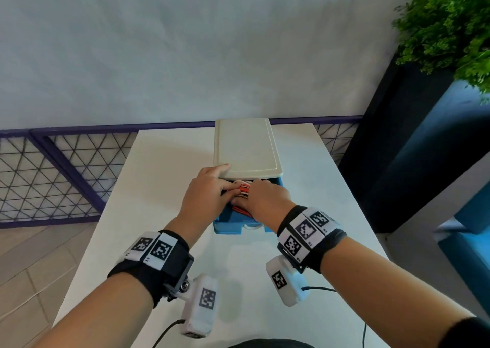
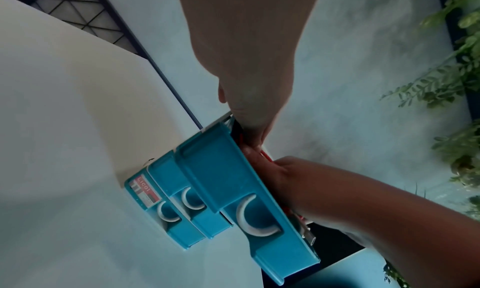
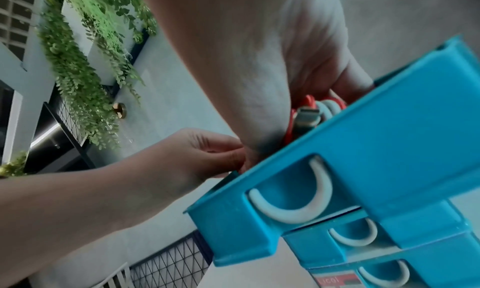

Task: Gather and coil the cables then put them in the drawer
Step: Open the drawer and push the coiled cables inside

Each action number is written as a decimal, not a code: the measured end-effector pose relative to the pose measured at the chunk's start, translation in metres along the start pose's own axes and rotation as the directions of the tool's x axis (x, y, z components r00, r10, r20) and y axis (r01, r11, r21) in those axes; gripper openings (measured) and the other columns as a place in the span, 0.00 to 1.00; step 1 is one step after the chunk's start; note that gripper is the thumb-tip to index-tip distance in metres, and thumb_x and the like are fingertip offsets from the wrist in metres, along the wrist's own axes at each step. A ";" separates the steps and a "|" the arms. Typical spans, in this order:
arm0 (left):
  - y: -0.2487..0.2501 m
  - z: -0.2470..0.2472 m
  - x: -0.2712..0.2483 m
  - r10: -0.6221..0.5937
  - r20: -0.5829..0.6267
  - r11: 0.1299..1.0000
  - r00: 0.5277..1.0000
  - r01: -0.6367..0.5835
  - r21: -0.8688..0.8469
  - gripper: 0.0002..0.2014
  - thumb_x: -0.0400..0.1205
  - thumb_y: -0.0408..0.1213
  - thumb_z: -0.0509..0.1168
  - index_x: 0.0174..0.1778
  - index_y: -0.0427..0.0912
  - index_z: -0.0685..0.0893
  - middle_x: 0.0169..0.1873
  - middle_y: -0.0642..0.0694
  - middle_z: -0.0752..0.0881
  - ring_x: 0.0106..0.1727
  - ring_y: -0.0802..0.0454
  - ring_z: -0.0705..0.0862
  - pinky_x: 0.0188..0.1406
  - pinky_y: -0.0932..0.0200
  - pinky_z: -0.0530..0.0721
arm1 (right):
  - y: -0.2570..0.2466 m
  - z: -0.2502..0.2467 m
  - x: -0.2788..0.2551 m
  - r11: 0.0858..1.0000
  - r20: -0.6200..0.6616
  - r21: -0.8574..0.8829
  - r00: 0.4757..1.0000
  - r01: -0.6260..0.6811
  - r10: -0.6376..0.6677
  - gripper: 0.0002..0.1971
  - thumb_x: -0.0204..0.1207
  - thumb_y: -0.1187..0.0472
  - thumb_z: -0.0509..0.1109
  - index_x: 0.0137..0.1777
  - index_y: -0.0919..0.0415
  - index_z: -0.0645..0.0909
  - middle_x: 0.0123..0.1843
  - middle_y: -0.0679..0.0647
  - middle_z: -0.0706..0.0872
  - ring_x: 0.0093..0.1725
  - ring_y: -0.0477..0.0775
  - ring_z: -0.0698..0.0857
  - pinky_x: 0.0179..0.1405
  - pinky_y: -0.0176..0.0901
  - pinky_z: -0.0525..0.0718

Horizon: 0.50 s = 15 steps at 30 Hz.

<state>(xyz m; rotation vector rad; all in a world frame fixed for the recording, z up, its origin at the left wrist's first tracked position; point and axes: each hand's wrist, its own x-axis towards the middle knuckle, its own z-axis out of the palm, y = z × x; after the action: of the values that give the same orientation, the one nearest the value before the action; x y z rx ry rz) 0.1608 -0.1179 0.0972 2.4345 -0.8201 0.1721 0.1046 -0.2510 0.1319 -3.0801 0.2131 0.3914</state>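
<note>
A small blue drawer unit with a cream top (image 1: 246,146) stands on the white table (image 1: 159,188). Its top drawer (image 1: 230,225) (image 2: 221,179) (image 3: 389,149) is pulled out toward me. Coiled red and white cables (image 1: 244,188) (image 3: 309,104) lie inside, with a metal USB plug (image 3: 306,116) sticking up. My left hand (image 1: 212,191) (image 2: 249,99) reaches into the drawer's left side, pinches the coils, and its forefinger lies on the cream top's edge. My right hand (image 1: 267,196) (image 3: 298,56) covers the coils from the right, fingers curled round them.
Two lower drawers (image 2: 192,210) (image 3: 350,233) are closed. A purple mesh fence (image 1: 53,175) runs behind the table. A dark planter (image 1: 397,148) with a green plant (image 1: 450,24) stands at the right. Bare tabletop lies left and right of the unit.
</note>
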 end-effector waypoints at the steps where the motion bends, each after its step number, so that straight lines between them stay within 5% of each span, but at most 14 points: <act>1: 0.000 0.000 0.001 -0.003 0.003 1.000 1.000 0.003 0.022 0.11 0.79 0.48 0.68 0.54 0.53 0.90 0.72 0.52 0.78 0.70 0.48 0.71 0.68 0.49 0.72 | 0.002 0.002 -0.002 1.000 -0.017 -0.021 1.000 -0.003 0.002 0.27 0.82 0.37 0.54 0.72 0.54 0.71 0.64 0.58 0.76 0.61 0.58 0.81 0.48 0.46 0.79; 7: 0.003 0.003 -0.001 0.002 -0.002 0.996 1.000 -0.002 0.094 0.09 0.77 0.48 0.69 0.51 0.54 0.91 0.71 0.50 0.79 0.67 0.44 0.73 0.64 0.45 0.75 | 0.003 0.020 -0.010 0.995 -0.117 -0.092 0.993 -0.032 0.021 0.21 0.87 0.54 0.52 0.72 0.69 0.67 0.63 0.62 0.76 0.60 0.59 0.81 0.38 0.45 0.73; 13: -0.002 -0.009 -0.002 0.044 0.081 0.997 0.996 -0.049 0.051 0.14 0.78 0.48 0.68 0.59 0.52 0.88 0.76 0.47 0.74 0.73 0.43 0.72 0.74 0.47 0.68 | -0.011 0.015 0.000 0.978 -0.102 -0.157 0.987 -0.138 0.124 0.20 0.84 0.65 0.55 0.72 0.76 0.66 0.67 0.67 0.76 0.63 0.60 0.80 0.48 0.45 0.83; 15: -0.003 -0.019 -0.002 0.048 0.193 0.997 0.980 -0.058 0.046 0.22 0.77 0.53 0.68 0.66 0.51 0.83 0.80 0.48 0.66 0.80 0.46 0.64 0.80 0.46 0.57 | -0.009 0.013 0.003 0.981 -0.116 -0.149 0.987 -0.127 0.110 0.19 0.83 0.65 0.57 0.71 0.73 0.70 0.66 0.66 0.77 0.63 0.61 0.80 0.49 0.46 0.83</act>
<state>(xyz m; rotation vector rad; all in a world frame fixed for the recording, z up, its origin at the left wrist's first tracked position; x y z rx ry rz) 0.1620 -0.1050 0.1112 2.5070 -0.9769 -0.0229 0.1052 -0.2414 0.1188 -3.2569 0.3885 0.2570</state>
